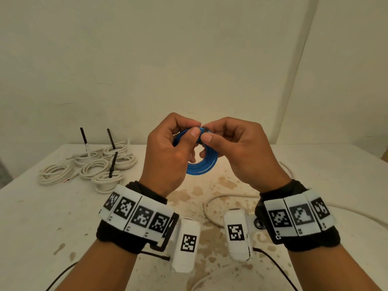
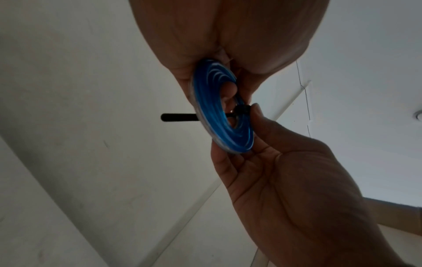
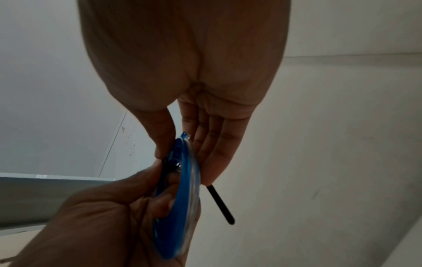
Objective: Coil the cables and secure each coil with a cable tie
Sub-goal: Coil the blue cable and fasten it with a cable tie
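Note:
A blue cable coil (image 1: pixel 201 162) is held up above the table between both hands. My left hand (image 1: pixel 194 128) grips the coil's upper left rim, thumb on the near side and fingers curled behind. My right hand (image 1: pixel 210 133) pinches the black cable tie (image 1: pixel 204 130) where it wraps the coil's top. In the left wrist view the tie's head (image 2: pixel 243 109) sits at the coil's (image 2: pixel 219 112) inner edge under the right thumb, and its tail (image 2: pixel 178 117) sticks out past the coil. The right wrist view shows the coil (image 3: pixel 182 189) edge-on with the tail (image 3: pixel 220 204) pointing away.
Several white cable coils (image 1: pixel 98 164) bound with upright black ties lie at the table's back left. A loose white cable (image 1: pixel 220 198) curves across the stained table (image 1: pixel 42 217) beneath my right wrist. A plain wall stands close behind.

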